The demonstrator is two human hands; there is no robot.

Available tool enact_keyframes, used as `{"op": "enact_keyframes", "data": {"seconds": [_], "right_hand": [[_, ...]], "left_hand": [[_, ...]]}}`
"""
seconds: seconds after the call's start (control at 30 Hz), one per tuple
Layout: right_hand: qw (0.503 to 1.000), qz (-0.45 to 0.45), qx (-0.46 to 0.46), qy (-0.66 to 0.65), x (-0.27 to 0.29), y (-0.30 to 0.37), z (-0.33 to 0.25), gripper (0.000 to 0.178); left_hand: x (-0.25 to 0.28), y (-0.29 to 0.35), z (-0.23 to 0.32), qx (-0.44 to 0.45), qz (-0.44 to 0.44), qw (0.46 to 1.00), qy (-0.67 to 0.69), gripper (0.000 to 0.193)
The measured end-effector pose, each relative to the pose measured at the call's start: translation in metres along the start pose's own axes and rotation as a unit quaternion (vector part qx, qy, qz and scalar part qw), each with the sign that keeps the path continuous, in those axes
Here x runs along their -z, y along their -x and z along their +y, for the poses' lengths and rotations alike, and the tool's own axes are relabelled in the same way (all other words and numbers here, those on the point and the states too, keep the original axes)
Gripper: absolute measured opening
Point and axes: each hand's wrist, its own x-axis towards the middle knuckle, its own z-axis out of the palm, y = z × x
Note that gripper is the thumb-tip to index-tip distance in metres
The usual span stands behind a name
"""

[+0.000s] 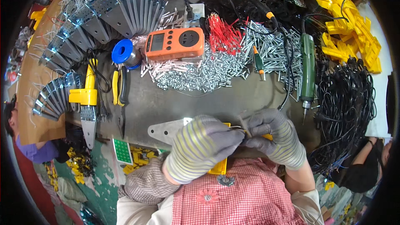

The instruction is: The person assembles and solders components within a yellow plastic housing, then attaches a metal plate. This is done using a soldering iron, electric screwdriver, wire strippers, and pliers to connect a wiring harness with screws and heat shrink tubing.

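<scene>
My left hand (204, 146), in a grey and yellow striped glove, is closed with its fingertips pinched on a thin pale wire (236, 126). Facing it, my right hand (275, 137), gloved the same way, pinches a slim brownish strip (246, 127), perhaps a sleeve or wire end; it is too small to name. The fingertips of both hands nearly meet. Below them, by my apron, shows part of a yellow plastic housing (219, 167), mostly hidden by my left hand. A grey metal plate with holes (161, 132) sticks out to the left of that hand.
An orange power meter (175, 43) sits among heaps of screws (208, 73) and red sleeves (223, 33). Pliers (119, 85), a solder spool (126, 54) and a finished-looking yellow-handled piece (88, 96) lie left. A green electric screwdriver (307, 66) and black cords (346, 108) lie right.
</scene>
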Motion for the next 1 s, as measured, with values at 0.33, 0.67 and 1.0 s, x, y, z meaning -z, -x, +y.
{"op": "enact_keyframes", "data": {"seconds": [0.33, 0.67, 1.0], "right_hand": [[0.99, 0.089, 0.008, 0.111, 0.013, 0.002, -0.005, 0.025], [0.967, 0.02, 0.069, 0.246, 0.009, -0.005, -0.005, 0.02], [0.981, 0.037, -0.009, 0.19, -0.008, -0.01, -0.029, 0.012]], "left_hand": [[0.056, 0.025, -0.131, 0.139, 0.162, 0.945, -0.247, 0.039], [0.052, 0.043, -0.089, 0.131, 0.04, 0.986, -0.094, 0.045], [0.048, 0.011, -0.088, -0.004, 0.018, 0.968, -0.252, 0.016]]}}
